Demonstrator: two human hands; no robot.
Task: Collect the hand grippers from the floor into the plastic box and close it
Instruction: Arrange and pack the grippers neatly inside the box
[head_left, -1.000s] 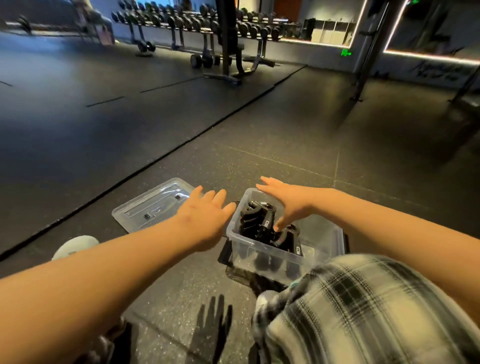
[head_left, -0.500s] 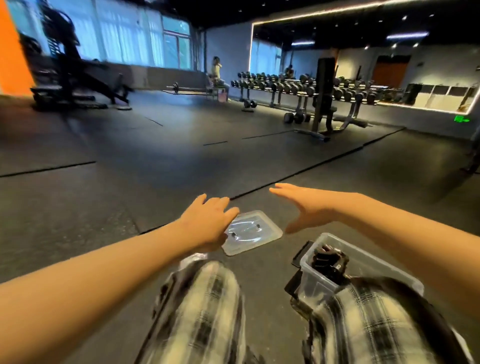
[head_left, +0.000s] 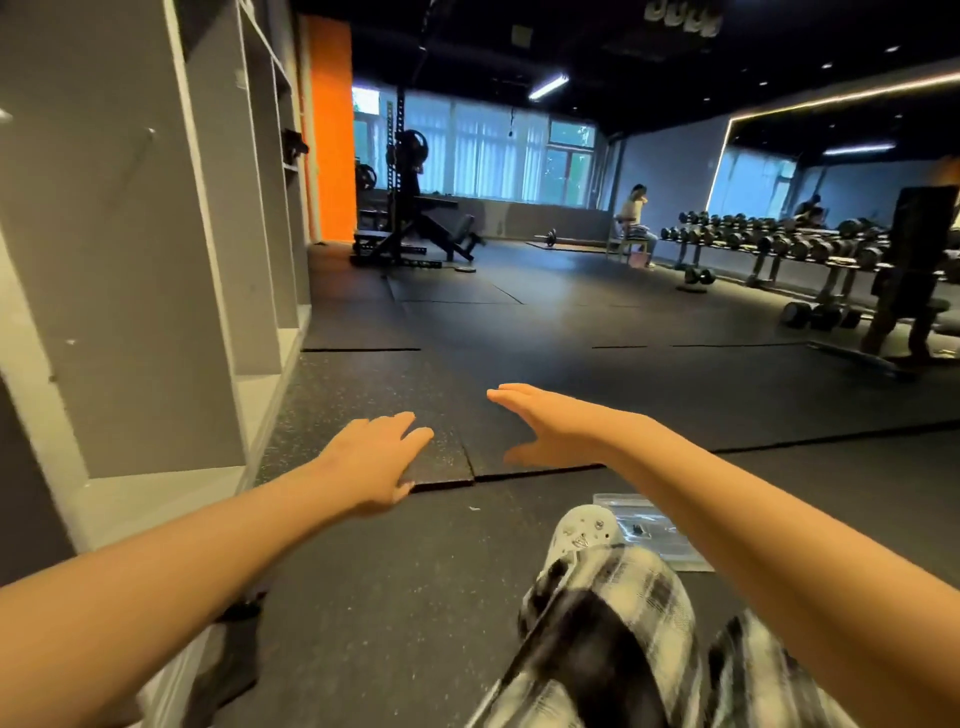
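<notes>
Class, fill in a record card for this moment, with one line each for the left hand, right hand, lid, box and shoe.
left hand: open, fingers straight, holding nothing
right hand: open, holding nothing
lid: clear plastic, flat on the floor beside the shoe, partly hidden
box: not in view
shoe: white, left of the lid

My trousers (head_left: 613, 623) are black-and-white plaid and my shoe (head_left: 582, 530) is white. The floor mat (head_left: 363, 405) is black with pale speckles, the shelving (head_left: 130, 260) grey with white edges, the pillar (head_left: 330, 156) bright orange, the lid (head_left: 670, 545) clear.
</notes>
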